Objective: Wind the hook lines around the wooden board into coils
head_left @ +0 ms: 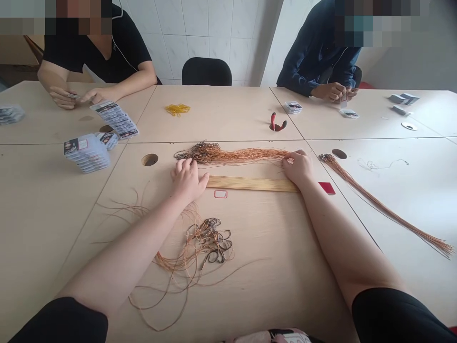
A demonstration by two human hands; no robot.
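A long bundle of orange-brown fishing lines (246, 155) lies across the table, with dark fish hooks (205, 151) massed at its left end. My right hand (299, 166) is closed around the bundle's right end. At the hook end, my left hand (189, 181) rests with fingers apart, its fingertips beside the hooks. Between my hands lies a flat yellowish wooden strip (250, 183), its ends partly hidden by them. Closer to me, a loose tangle of hooked lines (210, 238) spreads under and beside my left forearm.
A second line bundle (385, 205) lies to the right. Around are a red-bordered label (220, 194), a red piece (327, 188), stacked plastic packs (87, 152), yellow bands (177, 109) and red-handled pliers (277, 124) in a table hole. Two people sit opposite, handling small packs.
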